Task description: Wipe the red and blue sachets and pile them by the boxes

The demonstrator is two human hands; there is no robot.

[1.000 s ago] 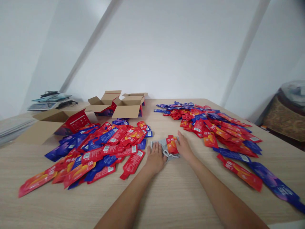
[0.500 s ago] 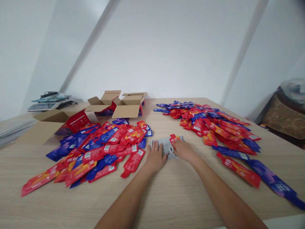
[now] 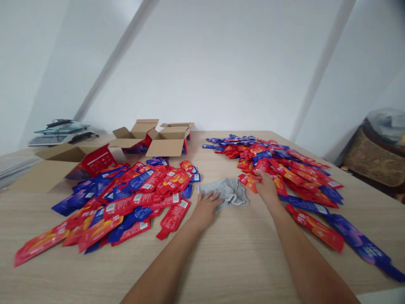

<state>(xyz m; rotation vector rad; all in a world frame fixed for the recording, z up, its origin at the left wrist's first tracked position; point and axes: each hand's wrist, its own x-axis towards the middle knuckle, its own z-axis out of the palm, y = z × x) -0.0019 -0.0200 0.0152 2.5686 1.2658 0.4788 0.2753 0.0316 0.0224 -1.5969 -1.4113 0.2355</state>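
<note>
A crumpled grey cloth (image 3: 232, 192) lies on the table in front of me. Flat on its left part rests my left hand (image 3: 207, 207), open, with the fingers spread. To the right of the cloth, my right hand (image 3: 265, 184) is closed on the edge of a red and orange sachet (image 3: 248, 181), at the near left side of a big pile of red and blue sachets (image 3: 294, 171). The fingertips of that hand are partly hidden. Left of the cloth spreads another heap of red and blue sachets (image 3: 133, 198).
Open cardboard boxes (image 3: 166, 147) stand behind the left heap, and one more open box (image 3: 98, 160) sits nearer on the left. Flat items with a cable (image 3: 61, 133) are stacked at the far left. A patterned chair (image 3: 373, 156) is beyond the table's right edge.
My right hand has moved off the cloth to the right, carrying the red sachet to the right pile. The left hand stays on the cloth, which now looks more rumpled.
</note>
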